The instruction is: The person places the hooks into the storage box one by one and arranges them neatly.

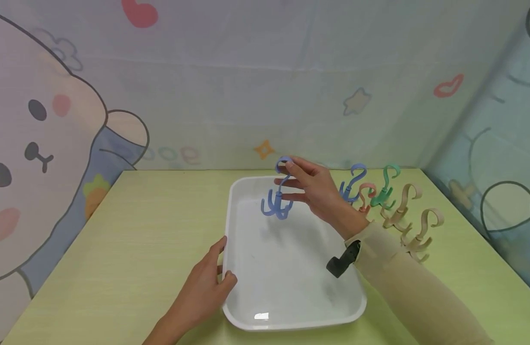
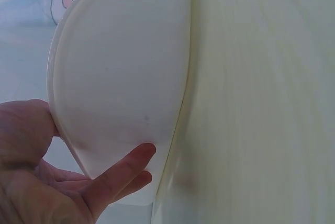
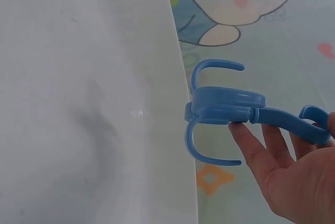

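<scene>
Head view, with both wrist views. The far rim of the white tray (image 1: 290, 268) is partly covered by the right hand (image 1: 318, 194); a dark wrist-worn device (image 1: 343, 259) overlaps the tray's right rim. In the left wrist view only the tray's underside and rim (image 2: 120, 77) show, and the left hand (image 2: 57, 182) is cut off by the frame. In the right wrist view the top curve of the blue hook (image 3: 225, 111) runs behind the fingers (image 3: 261, 150) and cannot be followed.

The right hand pinches the blue hook (image 1: 278, 196) by its upper loop, fingertips closed on it, so that the hook hangs clear above the far half of the tray, its prongs pointing down. The left hand (image 1: 206, 287) grips the tray's near left rim, thumb over the edge and fingers beneath.

To the right of the right hand, on the pale green bench (image 1: 131, 239), stand a second blue hook (image 1: 353, 184), a pink hook (image 1: 366, 196), a green hook (image 1: 386, 187) and two beige hooks (image 1: 413, 223), close together. Bare bench lies left of the left hand; a cartoon-printed backdrop (image 1: 247, 86) closes the bench's far edge.
</scene>
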{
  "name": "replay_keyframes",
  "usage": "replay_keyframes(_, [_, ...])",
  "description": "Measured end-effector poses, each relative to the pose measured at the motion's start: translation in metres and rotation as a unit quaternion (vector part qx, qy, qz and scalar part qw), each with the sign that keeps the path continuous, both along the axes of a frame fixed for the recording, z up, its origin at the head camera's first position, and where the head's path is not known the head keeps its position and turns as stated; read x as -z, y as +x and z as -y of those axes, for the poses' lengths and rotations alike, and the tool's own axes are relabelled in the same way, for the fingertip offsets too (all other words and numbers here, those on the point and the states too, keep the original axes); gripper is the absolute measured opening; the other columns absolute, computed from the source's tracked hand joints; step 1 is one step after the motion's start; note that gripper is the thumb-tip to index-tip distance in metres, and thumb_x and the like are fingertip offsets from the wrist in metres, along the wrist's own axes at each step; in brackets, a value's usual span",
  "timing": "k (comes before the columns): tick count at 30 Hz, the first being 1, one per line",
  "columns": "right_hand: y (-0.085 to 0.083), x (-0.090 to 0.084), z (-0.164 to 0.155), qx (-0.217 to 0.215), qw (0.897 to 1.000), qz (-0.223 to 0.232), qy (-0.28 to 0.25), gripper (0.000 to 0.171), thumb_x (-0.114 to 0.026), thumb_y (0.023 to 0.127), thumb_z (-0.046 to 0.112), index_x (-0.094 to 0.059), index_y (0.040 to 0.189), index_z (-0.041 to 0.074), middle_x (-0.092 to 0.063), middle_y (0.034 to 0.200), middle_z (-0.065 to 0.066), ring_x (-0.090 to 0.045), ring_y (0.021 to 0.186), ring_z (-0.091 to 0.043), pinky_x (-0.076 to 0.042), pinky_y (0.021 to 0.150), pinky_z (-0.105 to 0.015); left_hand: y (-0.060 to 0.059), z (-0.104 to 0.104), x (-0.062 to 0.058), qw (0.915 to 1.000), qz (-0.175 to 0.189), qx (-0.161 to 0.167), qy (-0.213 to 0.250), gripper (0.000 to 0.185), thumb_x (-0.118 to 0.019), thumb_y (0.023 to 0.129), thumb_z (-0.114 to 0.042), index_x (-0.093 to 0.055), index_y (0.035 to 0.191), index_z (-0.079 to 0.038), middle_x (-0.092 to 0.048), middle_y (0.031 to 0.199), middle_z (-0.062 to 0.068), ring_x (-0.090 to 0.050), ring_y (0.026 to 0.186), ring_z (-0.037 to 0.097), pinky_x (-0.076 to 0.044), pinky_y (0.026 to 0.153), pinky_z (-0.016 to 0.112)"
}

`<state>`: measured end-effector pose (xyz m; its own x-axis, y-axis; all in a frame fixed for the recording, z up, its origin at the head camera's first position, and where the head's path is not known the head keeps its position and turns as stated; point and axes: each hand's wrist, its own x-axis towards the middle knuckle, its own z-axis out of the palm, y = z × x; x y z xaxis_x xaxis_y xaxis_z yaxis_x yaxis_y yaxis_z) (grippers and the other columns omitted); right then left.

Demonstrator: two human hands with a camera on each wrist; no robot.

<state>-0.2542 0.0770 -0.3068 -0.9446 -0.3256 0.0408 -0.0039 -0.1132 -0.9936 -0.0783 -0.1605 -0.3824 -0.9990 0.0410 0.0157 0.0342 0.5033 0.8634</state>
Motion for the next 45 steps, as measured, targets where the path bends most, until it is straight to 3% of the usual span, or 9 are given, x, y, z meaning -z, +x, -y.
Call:
replay_keyframes(15, [-0.005,0.004,0.009,0.004,1.0,0.004,0.004,0.041,-0.058,0.109,0.023,-0.062,0.146,0.008,-0.075,0.117,0.0,-0.076,0.114,-0.026,-0.062,0.092,-0.048,0.001,-0.004,-0.002,0.9996,-0.005,-0.013,-0.025,0.076,-0.056,0.09,-0.007,-0.033,0.163,-0.003,-0.048,0.162,0.014,-0.072,0.12,0.037,-0.063,0.084,0.039])
replay_keyframes(19, [-0.006,0.005,0.013,0.001,1.0,0.011,0.002,0.041,-0.058,0.109,0.024,-0.062,0.146,0.009,-0.073,0.124,-0.005,-0.077,0.11,-0.022,-0.062,0.093,-0.049,0.002,-0.005,-0.002,0.9995,-0.009,-0.012,-0.028,0.079,-0.056,0.09,-0.007,-0.031,0.165,-0.002,-0.048,0.162,0.014,-0.073,0.119,0.037,-0.062,0.084,0.037])
replay_keyframes(24, [-0.007,0.005,0.018,-0.004,1.0,0.011,-0.001,0.04,-0.059,0.108,0.024,-0.063,0.145,0.009,-0.074,0.121,-0.003,-0.077,0.107,-0.02,-0.062,0.093,-0.049,0.003,-0.003,-0.003,0.9995,-0.008,-0.01,-0.028,0.08,-0.056,0.09,-0.007,-0.03,0.165,-0.003,-0.046,0.164,0.014,-0.073,0.12,0.036,-0.062,0.083,0.036])
replay_keyframes(32, [-0.011,0.009,0.027,-0.003,1.0,0.016,0.016,0.041,-0.057,0.109,0.025,-0.063,0.147,0.011,-0.069,0.137,-0.015,-0.073,0.12,-0.03,-0.061,0.096,-0.049,0.003,-0.004,-0.002,0.9997,-0.002,-0.012,-0.02,0.079,-0.056,0.09,-0.008,-0.032,0.165,-0.003,-0.047,0.164,0.014,-0.072,0.12,0.037,-0.063,0.084,0.037])
replay_keyframes(40, [-0.014,0.012,0.031,-0.012,1.0,0.019,0.005,0.04,-0.056,0.109,0.024,-0.063,0.146,0.009,-0.071,0.13,-0.01,-0.063,0.133,-0.043,-0.06,0.096,-0.05,0.003,-0.005,-0.002,0.9998,-0.006,-0.01,-0.018,0.078,-0.057,0.091,-0.007,-0.032,0.165,-0.002,-0.046,0.164,0.016,-0.071,0.122,0.039,-0.063,0.083,0.038])
replay_keyframes(45, [-0.017,0.013,0.033,-0.016,1.0,0.018,0.007,0.04,-0.057,0.109,0.024,-0.063,0.146,0.01,-0.072,0.129,-0.008,-0.064,0.132,-0.041,-0.061,0.095,-0.05,0.004,-0.003,-0.001,0.9998,-0.005,-0.006,-0.016,0.078,-0.057,0.092,-0.007,-0.031,0.165,-0.003,-0.045,0.165,0.016,-0.07,0.123,0.039,-0.063,0.084,0.038])
